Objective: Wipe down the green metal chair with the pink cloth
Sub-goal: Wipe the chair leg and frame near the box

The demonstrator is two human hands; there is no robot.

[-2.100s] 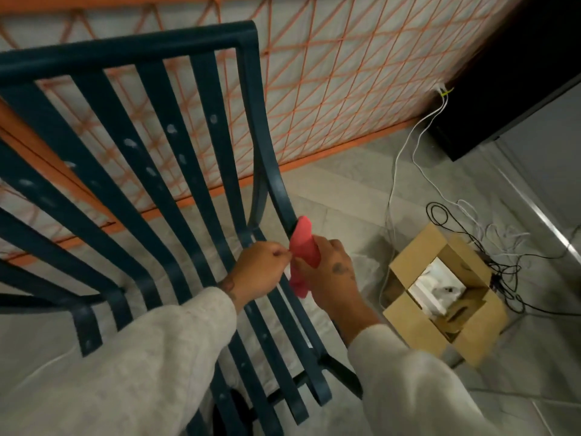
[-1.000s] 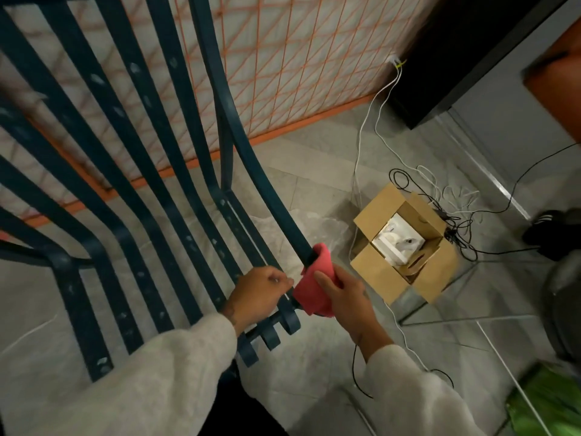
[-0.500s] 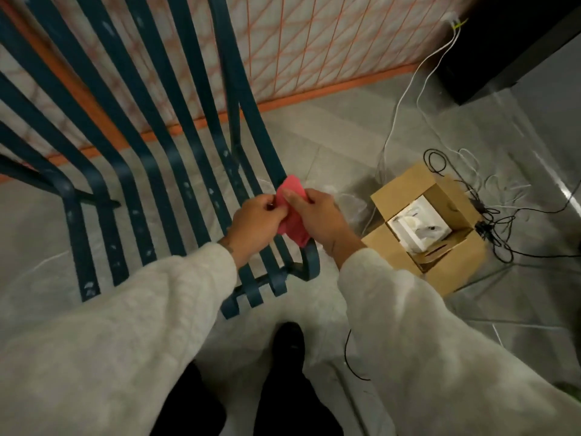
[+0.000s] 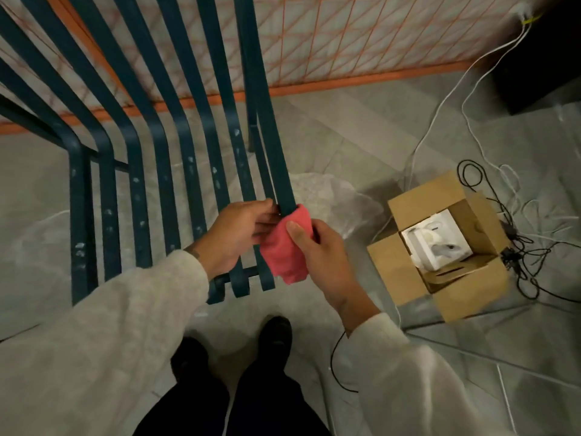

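The dark green metal chair [image 4: 163, 146] fills the upper left, its slats running from the backrest down to the seat's front edge. White specks dot several slats. The pink cloth [image 4: 284, 256] is wrapped around the rightmost slat near the seat's front. My right hand [image 4: 317, 256] grips the cloth from the right, thumb on top. My left hand [image 4: 239, 234] pinches the cloth's upper left edge against the same slat.
An open cardboard box [image 4: 440, 247] with white items stands on the floor to the right. Black and white cables [image 4: 515, 234] tangle beside it. A clear plastic sheet [image 4: 327, 196] lies under the chair. My shoes [image 4: 273, 338] stand before the seat. An orange net fence [image 4: 345, 39] runs behind.
The cloth and both hands have stayed on the rightmost slat near the seat front. My view has tilted down, so my legs and shoes show.
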